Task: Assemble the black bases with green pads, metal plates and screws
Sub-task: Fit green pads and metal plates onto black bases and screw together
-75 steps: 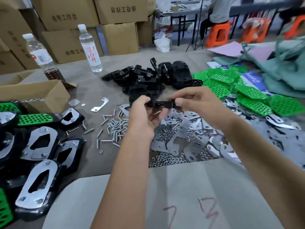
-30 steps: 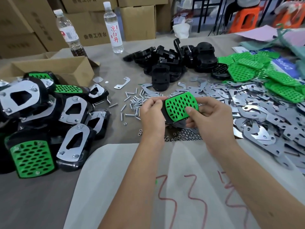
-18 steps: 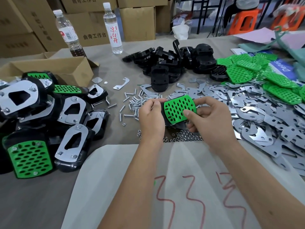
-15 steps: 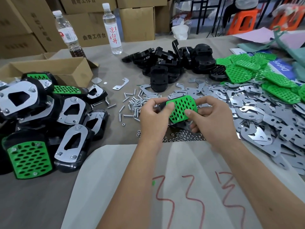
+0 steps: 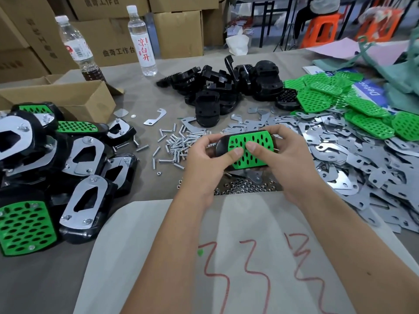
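While the heap of finished assemblies (image 5: 56, 168) lies at the far left exactly as it did half a second ago — black bodies with metal plates screwed on, a few showing green faces — the change is all in the middle. Behind the heap sits an open cardboard box (image 5: 68, 98), and beyond it two water bottles (image 5: 142, 41) stand on the grey table (image 5: 34, 279). Loose screws (image 5: 176, 143) are scattered just left of the hands.

The left hand (image 5: 204, 164) grips the left end of a black base (image 5: 221, 143), fingers curled behind it and thumb laid on the front. A green pad (image 5: 251, 148) sits on that base, and where it was tilted up toward the right a moment ago, it now lies level and square to the camera. The right hand (image 5: 292, 159) holds the right end, fingers wrapped over the top edge; its thumb has moved inward and now presses on the pad's face, tip to tip with the left thumb. Below the hands lies a strip of small nuts (image 5: 244, 186) at the edge of a white sheet (image 5: 249, 268) with red marks.

Farther back lies a pile of bare black bases (image 5: 226, 87); right of the hands, loose metal plates (image 5: 351, 159) spread wide, with loose green pads (image 5: 340, 100) beyond them.
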`<move>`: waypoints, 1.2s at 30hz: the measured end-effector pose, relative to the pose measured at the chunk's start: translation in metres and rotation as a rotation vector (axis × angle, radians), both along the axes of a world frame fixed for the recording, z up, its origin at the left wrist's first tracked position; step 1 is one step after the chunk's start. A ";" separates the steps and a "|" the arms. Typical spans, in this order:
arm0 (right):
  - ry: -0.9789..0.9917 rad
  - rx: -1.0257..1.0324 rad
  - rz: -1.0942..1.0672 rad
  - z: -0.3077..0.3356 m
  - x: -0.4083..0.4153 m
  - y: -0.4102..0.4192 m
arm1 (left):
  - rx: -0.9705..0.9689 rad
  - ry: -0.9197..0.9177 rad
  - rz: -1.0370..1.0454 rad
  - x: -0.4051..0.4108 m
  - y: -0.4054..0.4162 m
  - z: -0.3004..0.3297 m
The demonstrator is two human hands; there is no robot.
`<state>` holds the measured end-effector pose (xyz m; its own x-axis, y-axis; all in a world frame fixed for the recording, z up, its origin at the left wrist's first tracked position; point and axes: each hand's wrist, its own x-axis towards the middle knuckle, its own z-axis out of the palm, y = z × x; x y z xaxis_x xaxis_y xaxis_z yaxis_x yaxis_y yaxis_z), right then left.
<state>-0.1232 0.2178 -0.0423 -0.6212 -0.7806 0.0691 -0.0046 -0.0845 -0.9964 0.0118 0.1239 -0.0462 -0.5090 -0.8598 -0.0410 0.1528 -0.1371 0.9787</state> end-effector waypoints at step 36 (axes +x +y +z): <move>-0.220 -0.184 0.116 0.006 0.005 0.002 | 0.139 0.189 -0.186 0.009 -0.001 0.015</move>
<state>-0.1181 0.2197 -0.0360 -0.5441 -0.8342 0.0896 0.2300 -0.2510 -0.9403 0.0208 0.1229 -0.0316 -0.6673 -0.7436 -0.0411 0.2901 -0.3104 0.9053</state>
